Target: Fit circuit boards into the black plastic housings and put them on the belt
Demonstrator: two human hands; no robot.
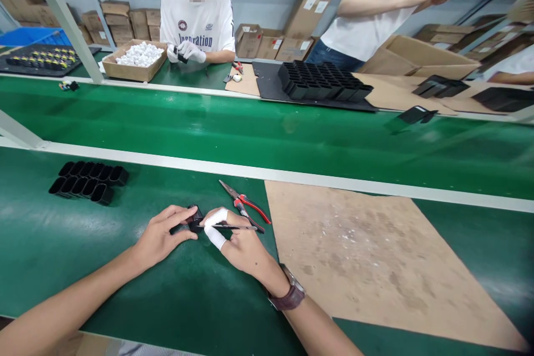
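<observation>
My left hand grips a small black plastic cup between thumb and fingers, just above the green table. White finger covers wrap the thumb and forefinger of my right hand. That hand pinches a slim metal tool that looks like tweezers, its tip pointing left at the cup's opening. What lies inside the cup is hidden. Just beyond my right hand, pliers with red and black handles lie on the table, jaws towards the upper left.
Two rows of black cups stand at the left. A stained cardboard sheet covers the right side. Past a white rail runs a green belt. Across it, a gloved co-worker handles a black piece beside a box of white parts.
</observation>
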